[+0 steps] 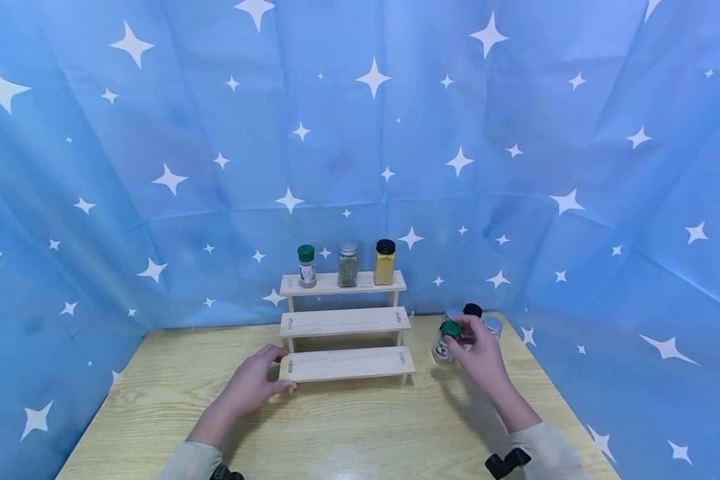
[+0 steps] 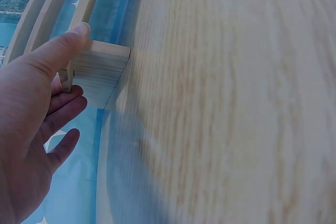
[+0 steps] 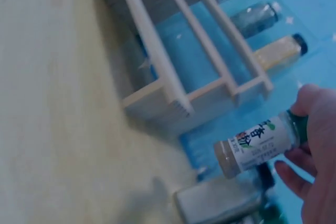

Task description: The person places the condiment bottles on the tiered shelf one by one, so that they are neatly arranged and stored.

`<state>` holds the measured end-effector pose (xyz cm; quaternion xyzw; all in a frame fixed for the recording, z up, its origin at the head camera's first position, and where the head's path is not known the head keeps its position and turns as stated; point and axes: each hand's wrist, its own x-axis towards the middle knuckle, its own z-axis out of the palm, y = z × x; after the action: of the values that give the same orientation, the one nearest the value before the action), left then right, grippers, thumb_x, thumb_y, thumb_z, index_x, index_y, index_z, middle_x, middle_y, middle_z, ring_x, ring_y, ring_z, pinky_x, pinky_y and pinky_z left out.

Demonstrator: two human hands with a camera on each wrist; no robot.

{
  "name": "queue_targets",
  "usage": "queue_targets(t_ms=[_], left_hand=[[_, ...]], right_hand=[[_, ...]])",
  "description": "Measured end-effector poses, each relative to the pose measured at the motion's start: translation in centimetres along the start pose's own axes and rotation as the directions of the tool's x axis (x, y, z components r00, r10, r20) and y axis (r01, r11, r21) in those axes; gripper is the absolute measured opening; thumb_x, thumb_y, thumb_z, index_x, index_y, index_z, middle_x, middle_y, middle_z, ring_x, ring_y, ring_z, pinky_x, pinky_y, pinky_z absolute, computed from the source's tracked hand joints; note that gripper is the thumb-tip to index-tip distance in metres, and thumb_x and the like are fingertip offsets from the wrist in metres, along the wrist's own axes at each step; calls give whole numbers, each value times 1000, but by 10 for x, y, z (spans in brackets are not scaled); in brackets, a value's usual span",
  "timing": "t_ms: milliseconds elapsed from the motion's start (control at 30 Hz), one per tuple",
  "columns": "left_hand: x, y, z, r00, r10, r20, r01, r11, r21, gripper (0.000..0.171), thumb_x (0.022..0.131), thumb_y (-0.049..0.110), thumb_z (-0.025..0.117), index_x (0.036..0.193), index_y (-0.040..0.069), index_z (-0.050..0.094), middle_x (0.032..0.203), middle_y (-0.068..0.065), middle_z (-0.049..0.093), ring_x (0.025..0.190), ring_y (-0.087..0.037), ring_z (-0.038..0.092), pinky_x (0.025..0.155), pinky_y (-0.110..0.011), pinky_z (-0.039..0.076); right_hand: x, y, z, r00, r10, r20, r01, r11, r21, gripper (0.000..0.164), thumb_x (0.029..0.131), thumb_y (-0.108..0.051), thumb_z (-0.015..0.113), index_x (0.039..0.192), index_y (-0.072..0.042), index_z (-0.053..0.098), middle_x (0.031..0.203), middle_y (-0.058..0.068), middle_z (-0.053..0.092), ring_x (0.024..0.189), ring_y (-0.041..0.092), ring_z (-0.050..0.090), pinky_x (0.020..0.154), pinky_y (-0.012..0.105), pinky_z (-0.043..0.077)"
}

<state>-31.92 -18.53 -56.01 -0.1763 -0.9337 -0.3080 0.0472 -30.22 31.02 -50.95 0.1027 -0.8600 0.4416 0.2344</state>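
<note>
A three-step wooden spice rack (image 1: pixel 348 363) stands on the table. My left hand (image 1: pixel 255 380) grips the left end of its lowest step, thumb at the front edge and fingers behind, as the left wrist view shows. My right hand (image 1: pixel 483 357) holds a spice jar (image 3: pixel 260 142) by its green cap, right of the rack. That jar has a white label and brownish powder at its base; it tilts in the right wrist view. On the top step stand a green-capped jar (image 1: pixel 307 272), a silver-lidded jar of green herbs (image 1: pixel 348 268) and a black-lidded yellow jar (image 1: pixel 385 267).
More jars cluster near and partly behind my right hand, among them a black-lidded one (image 1: pixel 472 310) and a silver-lidded one (image 1: pixel 493 325). The wooden table (image 1: pixel 348 433) ends at a blue star-patterned curtain (image 1: pixel 336 133) behind and at the sides.
</note>
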Motion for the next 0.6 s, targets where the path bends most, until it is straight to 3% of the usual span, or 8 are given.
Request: queue_targets(t_ms=[167, 300, 600], left_hand=[[0, 0, 1, 1000, -4, -1, 4, 1000, 4, 71, 88, 39, 96, 146, 9, 67, 141, -6, 69, 128, -33, 69, 109, -56, 58], [-1, 0, 0, 1000, -4, 1, 4, 1000, 1, 72, 88, 39, 96, 147, 9, 66, 142, -5, 68, 128, -33, 69, 109, -56, 59], [-2, 1, -1, 1000, 6, -2, -6, 1000, 1, 75, 88, 39, 95, 148, 7, 65, 143, -6, 68, 128, -33, 68, 110, -56, 58]], right_hand=[[18, -25, 0, 999, -29, 23, 28, 999, 41, 35, 105, -10, 78, 137, -8, 66, 122, 11, 70, 105, 29, 71, 85, 23, 62], [34, -46, 5, 999, -38, 36, 35, 995, 88, 36, 106, -13, 78, 139, -8, 67, 124, 13, 71, 107, 31, 72, 84, 26, 64], [67, -81, 34, 990, -109, 94, 89, 977, 195, 39, 104, -10, 79, 142, -7, 69, 128, 11, 71, 115, 29, 69, 91, 24, 63]])
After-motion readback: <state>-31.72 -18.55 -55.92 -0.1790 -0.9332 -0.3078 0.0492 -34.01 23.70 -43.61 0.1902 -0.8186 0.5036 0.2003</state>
